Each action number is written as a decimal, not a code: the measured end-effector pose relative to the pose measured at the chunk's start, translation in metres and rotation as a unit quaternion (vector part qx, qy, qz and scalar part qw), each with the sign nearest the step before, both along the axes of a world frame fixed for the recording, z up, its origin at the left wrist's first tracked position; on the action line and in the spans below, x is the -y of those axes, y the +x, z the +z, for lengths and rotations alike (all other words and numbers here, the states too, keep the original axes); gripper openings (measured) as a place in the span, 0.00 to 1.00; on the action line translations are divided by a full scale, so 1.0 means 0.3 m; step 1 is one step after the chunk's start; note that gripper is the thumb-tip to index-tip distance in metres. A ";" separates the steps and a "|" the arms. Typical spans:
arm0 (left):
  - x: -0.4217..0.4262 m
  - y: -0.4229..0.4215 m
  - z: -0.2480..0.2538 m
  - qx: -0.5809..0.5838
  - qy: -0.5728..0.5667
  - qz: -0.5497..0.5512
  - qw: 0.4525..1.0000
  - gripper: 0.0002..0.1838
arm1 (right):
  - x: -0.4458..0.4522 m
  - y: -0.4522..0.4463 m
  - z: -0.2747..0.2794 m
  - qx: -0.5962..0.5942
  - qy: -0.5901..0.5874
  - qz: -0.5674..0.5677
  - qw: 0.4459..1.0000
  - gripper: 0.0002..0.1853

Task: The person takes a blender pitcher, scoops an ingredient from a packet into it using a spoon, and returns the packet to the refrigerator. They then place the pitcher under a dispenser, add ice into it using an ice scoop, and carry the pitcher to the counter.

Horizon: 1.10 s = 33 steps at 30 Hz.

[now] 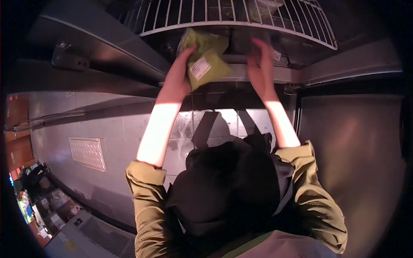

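A green plastic bag (215,64) with a white printed label (200,69) is gripped along its left side by my left hand (177,76). It hangs just below the front edge of a white wire shelf (241,23). My right hand (262,69) is raised to the right of the bag, apart from it, fingers spread and somewhat blurred. Nothing shows in that hand. Behind it, a small white label (276,55) is visible in the dark interior under the shelf. What fills the bag cannot be made out.
A pale wrapped item (264,8) rests on the wire shelf. At the right stands a metal door (350,146); a metal frame (107,47) runs along the upper left. The tiled floor (116,116) has a ridged metal plate (87,153). Boxes (56,210) sit at lower left.
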<state>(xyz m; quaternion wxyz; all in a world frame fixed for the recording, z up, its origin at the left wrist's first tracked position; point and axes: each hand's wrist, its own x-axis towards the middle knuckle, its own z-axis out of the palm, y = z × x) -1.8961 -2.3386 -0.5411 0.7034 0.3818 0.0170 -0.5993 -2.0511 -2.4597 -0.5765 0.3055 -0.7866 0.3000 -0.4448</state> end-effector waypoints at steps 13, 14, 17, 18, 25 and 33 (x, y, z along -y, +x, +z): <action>0.574 0.160 -0.298 0.245 0.065 -0.094 0.963 0.23 | -0.102 -0.226 -0.068 0.054 0.208 0.046 0.976 0.10; 0.573 0.177 -0.340 0.530 0.080 -0.026 0.844 0.22 | -0.101 -0.230 -0.071 0.058 0.215 0.053 0.973 0.10; 0.523 0.213 -0.362 0.897 0.096 0.134 0.411 0.21 | -0.117 -0.234 -0.068 0.065 0.254 0.052 0.964 0.10; 0.478 0.205 -0.301 0.869 0.111 0.170 0.451 0.21 | -0.122 -0.236 -0.066 0.062 0.270 0.051 0.960 0.10; 0.313 0.397 -0.440 0.765 0.424 -0.062 0.481 0.27 | -0.149 -0.210 -0.076 0.049 0.251 0.088 0.963 0.10; 0.311 0.301 -0.416 0.762 0.399 -0.209 0.465 0.24 | -0.168 -0.214 -0.063 0.037 0.262 0.106 0.958 0.11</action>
